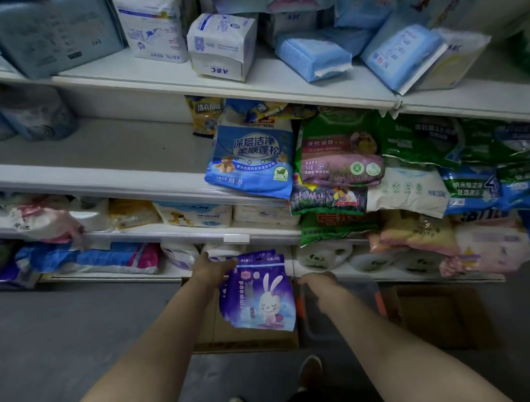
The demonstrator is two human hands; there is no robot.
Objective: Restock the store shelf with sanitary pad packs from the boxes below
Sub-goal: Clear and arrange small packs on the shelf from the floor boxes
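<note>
The left hand point(213, 270) reaches down in front of the lowest shelf and holds a stack of purple packs point(258, 294) by its upper left corner, fingers curled over the top edge. The front pack shows a white rabbit on a purple ground, and the edges of more packs of the same kind fan out behind it at the top. The stack hangs upright above an open cardboard box point(247, 339) that stands on the grey floor point(67, 334) against the foot of the shelving.

The right hand point(316, 280) reaches down beside the stack, just to its right and apart from it, over a clear plastic bin point(360, 290) with an orange edge. Its fingers point away from the camera and are hidden, so whether that grip is wide, narrow or holding something I cannot tell. A second cardboard box point(436, 312) stands further right on the floor.

Above the hands the white shelves point(151, 84) are mixed — the top one carries blue and white packs, among them a white pack marked ABC point(220, 46). The shelf below it is partly bare on the left, with a blue detergent bag point(252, 162) and a green and purple bag point(340, 150) leaning over its front lip. Lower shelves hold soft white, yellow and pink packages, blurred at the edges. Two shoes point(310, 370) show at the bottom, between the forearms
</note>
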